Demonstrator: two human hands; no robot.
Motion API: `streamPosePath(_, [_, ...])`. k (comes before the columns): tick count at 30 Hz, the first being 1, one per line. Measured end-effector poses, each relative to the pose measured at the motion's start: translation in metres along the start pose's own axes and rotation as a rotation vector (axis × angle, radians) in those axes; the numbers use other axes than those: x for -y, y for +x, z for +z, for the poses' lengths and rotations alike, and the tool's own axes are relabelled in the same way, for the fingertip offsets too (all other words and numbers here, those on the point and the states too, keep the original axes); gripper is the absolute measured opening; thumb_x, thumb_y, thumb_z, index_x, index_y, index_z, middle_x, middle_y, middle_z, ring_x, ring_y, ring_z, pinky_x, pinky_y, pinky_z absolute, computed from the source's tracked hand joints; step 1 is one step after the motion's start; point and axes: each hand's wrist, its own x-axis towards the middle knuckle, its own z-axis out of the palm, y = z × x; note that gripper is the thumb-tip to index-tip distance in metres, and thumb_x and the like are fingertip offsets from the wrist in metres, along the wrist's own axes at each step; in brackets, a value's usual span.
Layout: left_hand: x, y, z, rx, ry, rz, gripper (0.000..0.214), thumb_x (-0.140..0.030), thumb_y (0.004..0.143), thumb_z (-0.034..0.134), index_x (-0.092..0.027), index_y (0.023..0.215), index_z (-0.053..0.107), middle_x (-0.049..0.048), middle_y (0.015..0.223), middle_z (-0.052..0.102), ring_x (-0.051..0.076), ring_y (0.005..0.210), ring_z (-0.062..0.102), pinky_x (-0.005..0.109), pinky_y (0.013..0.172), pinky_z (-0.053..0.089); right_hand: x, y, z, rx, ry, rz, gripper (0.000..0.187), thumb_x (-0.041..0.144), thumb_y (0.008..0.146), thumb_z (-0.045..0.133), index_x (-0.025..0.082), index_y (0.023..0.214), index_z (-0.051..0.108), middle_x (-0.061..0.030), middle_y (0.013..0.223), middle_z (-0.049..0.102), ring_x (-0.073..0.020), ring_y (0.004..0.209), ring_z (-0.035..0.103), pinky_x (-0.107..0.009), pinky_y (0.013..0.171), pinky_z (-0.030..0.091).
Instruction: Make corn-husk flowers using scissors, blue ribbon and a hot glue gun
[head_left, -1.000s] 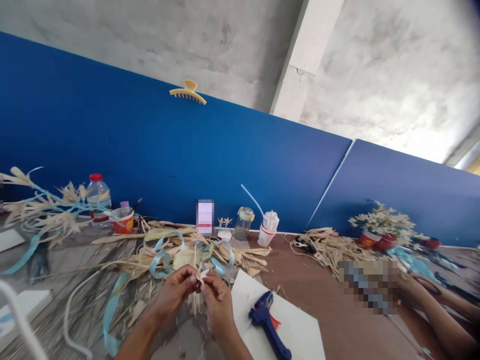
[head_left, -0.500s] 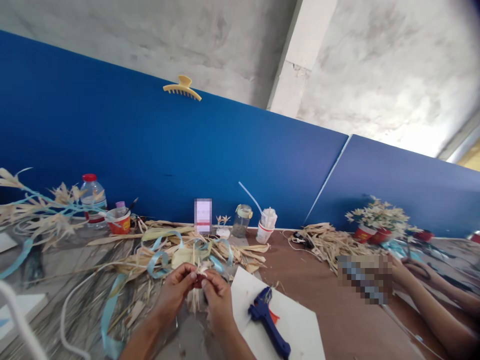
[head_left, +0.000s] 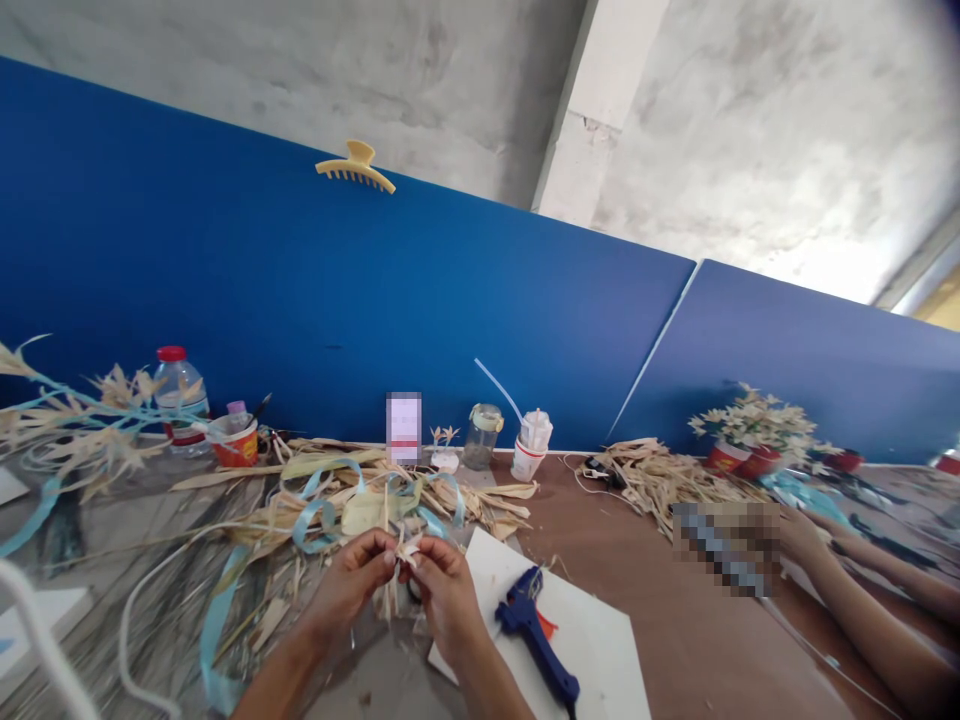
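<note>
Both hands meet low in the middle of the view over the table. My left hand [head_left: 351,588] and my right hand [head_left: 448,596] pinch a small pale flower of dried husk strips [head_left: 406,550] between their fingertips. Husk ends hang down below the fingers [head_left: 390,603]. Just behind the hands lies a heap of dried husks [head_left: 375,505] tangled with light blue ribbon [head_left: 315,522].
A blue glue gun [head_left: 534,642] lies on a white sheet [head_left: 592,650] at my right. Along the blue partition [head_left: 300,300] stand a water bottle [head_left: 178,395], an orange cup [head_left: 234,441], a jar [head_left: 481,437] and a white cup [head_left: 531,445]. Another person's arms [head_left: 855,590] rest at far right by potted husk flowers [head_left: 754,432].
My hands stay pinched on the small husk flower, turning it slightly. The view has drifted a little. The other person's arm at right has shifted.
</note>
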Motion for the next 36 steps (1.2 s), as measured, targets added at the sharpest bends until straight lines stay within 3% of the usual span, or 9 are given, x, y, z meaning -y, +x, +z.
streamPosePath(13, [-0.012, -0.005, 0.002, 0.05, -0.058, -0.08, 0.032, -0.041, 0.06, 0.081, -0.016, 0.064, 0.062, 0.0006, 0.06, 0.064, 0.013, 0.06, 0.053, 0.024, 0.06, 0.037, 0.002, -0.006, -0.001, 0.046, -0.004, 0.033, 0.013, 0.028, 0.064, 0.073, 0.017, 0.071, 0.072, -0.0003, 0.062, 0.062, -0.0117, 0.058, 0.05, -0.024, 0.061, 0.037])
streamPosePath(20, [-0.011, -0.004, -0.002, 0.073, -0.027, -0.076, 0.032, -0.042, 0.06, 0.081, -0.015, 0.064, 0.063, 0.0009, 0.059, 0.064, 0.013, 0.059, 0.054, 0.024, 0.058, 0.037, 0.004, -0.005, -0.002, 0.044, 0.004, 0.102, 0.011, 0.023, 0.061, 0.072, 0.015, 0.068, 0.073, 0.0001, 0.057, 0.06, -0.0097, 0.055, 0.047, -0.022, 0.057, 0.031])
streamPosePath(29, [-0.011, -0.004, -0.003, 0.086, 0.014, -0.073, 0.032, -0.042, 0.061, 0.08, -0.015, 0.065, 0.064, 0.0015, 0.061, 0.066, 0.014, 0.059, 0.055, 0.024, 0.059, 0.038, 0.004, -0.005, -0.004, 0.05, -0.032, 0.084, 0.01, 0.022, 0.062, 0.072, 0.016, 0.07, 0.074, -0.0001, 0.061, 0.06, -0.0105, 0.057, 0.046, -0.023, 0.057, 0.032])
streamPosePath(36, [-0.012, -0.004, 0.001, 0.062, -0.093, -0.076, 0.029, -0.038, 0.062, 0.081, -0.015, 0.064, 0.062, 0.0015, 0.059, 0.065, 0.013, 0.058, 0.055, 0.024, 0.058, 0.038, 0.007, -0.006, 0.001, 0.055, 0.12, 0.136, 0.018, 0.022, 0.058, 0.077, 0.016, 0.075, 0.074, -0.0015, 0.063, 0.065, -0.0107, 0.057, 0.052, -0.023, 0.06, 0.037])
